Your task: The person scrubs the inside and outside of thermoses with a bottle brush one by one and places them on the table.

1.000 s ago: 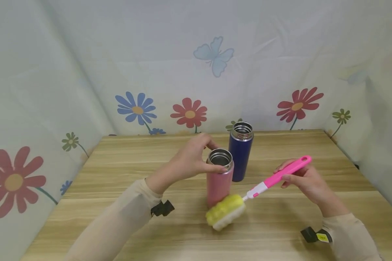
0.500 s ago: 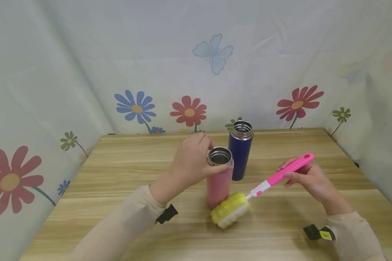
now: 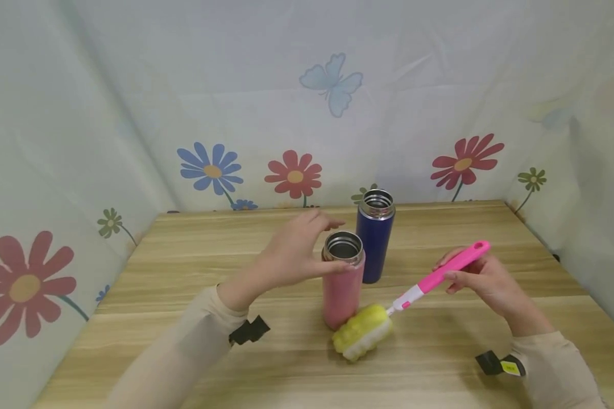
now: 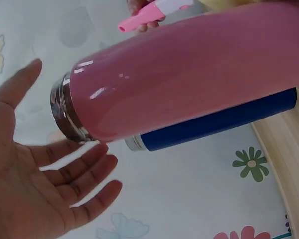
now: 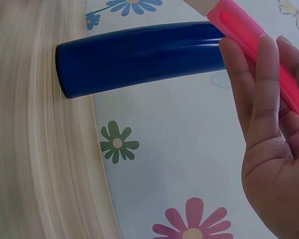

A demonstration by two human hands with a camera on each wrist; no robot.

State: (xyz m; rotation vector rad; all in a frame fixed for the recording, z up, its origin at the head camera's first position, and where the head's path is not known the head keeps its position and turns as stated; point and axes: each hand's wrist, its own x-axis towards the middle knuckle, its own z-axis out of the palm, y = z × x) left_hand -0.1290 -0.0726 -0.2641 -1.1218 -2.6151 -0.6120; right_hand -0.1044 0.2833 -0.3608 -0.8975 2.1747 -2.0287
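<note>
A pink bottle point(image 3: 343, 292) stands upright and lidless, its steel mouth facing up. My left hand point(image 3: 291, 253) is at its neck with thumb and fingers spread; in the left wrist view, the left hand point(image 4: 45, 179) shows a gap between thumb and bottle rim. My right hand point(image 3: 491, 287) pinches the pink handle of a bottle brush point(image 3: 452, 266), held at a slant. The brush's yellow and white sponge head point(image 3: 363, 332) is low by the pink bottle's base, partly in front of it. In the right wrist view, the fingers lie along the handle point(image 5: 244, 30).
Just behind the pink bottle stands a dark blue bottle point(image 3: 374, 247), also lidless. Both are on a wood-grain table point(image 3: 210, 244). A pale curtain point(image 3: 245, 85) printed with flowers and a butterfly encloses the back and sides.
My left hand has drawn slightly left, its thumb and fingers loosening from the pink bottle's neck. The brush shifted a little to the right, then stayed nearly still.
</note>
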